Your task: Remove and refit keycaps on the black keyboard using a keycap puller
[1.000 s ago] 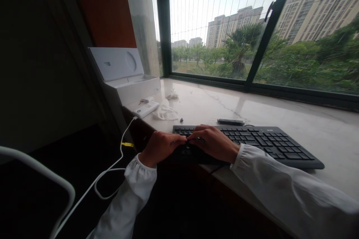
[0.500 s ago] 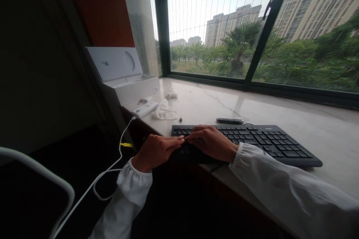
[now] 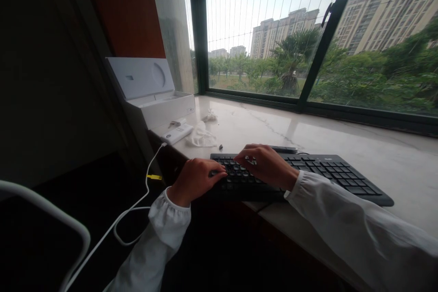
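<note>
A black keyboard [image 3: 337, 173] lies along the front edge of the sill. Over its left end, my left hand [image 3: 196, 178] has its thumb and index tips close together in a pinch. Whatever sits between those tips is too small to make out. My right hand [image 3: 265, 164] is just above the keys, fingers bent and tips drawn together, slightly right of the left hand. Anything in its fingertips is hidden. Small rounded spots [image 3: 239, 171] show on the keyboard below the right fingertips. Behind the keyboard lies a slim black tool [image 3: 284, 149], partly covered by the right hand.
A small dark piece [image 3: 221, 147] lies behind the keyboard's left corner. Crumpled white tissue [image 3: 202, 136] and a white power bank [image 3: 177, 134] with a plugged-in white cable [image 3: 148, 178] are at the left. An open white box [image 3: 167, 108] stands behind them, near the window.
My right hand has lifted and moved slightly right, away from the left fingertips. My left hand has turned, its thumb now lower and apart from the curled fingers. More of the keyboard's left keys show.
</note>
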`<state>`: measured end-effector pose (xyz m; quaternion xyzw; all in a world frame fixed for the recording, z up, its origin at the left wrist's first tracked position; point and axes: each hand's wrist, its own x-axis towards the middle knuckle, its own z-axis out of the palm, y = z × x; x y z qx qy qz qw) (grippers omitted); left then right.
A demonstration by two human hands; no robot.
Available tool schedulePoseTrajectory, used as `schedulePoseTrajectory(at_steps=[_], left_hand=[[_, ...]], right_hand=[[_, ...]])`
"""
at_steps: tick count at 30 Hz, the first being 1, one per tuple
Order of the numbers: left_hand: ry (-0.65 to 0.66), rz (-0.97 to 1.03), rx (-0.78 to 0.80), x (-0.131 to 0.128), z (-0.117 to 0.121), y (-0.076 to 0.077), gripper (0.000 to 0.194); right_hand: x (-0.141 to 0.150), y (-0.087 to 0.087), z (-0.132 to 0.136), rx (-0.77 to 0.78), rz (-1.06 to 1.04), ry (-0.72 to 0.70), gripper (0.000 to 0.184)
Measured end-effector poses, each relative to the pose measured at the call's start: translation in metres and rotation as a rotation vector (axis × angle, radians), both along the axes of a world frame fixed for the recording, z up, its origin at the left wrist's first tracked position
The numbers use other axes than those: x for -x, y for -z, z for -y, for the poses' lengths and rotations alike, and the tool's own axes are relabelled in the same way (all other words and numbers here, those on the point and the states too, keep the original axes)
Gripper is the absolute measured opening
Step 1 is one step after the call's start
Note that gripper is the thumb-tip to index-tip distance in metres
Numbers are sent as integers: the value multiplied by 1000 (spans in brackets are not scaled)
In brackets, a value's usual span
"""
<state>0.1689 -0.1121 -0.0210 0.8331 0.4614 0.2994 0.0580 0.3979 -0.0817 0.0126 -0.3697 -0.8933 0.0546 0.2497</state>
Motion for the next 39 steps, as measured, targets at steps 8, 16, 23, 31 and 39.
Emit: schedulePoseTrajectory(at_steps=[8,16,23,31,39], left_hand=[[109,-61,131,-4,-9,-24,12],[206,-34,282,-4,-20,-35,25],[171,14,274,-4,-17,-32,27],[104,34,166,-16,-20,-27,29],[91,35,165,-19,-26,-23,25]], right_hand=[[-2,6,-3,18,38,-10,21],[-3,9,-7,18,40,-6,21],[-5,9,-10,-5,30,-23,23],[-8,8,-11,-18,31,-16,21],[-9,9,-13,-10,38,-8,20]])
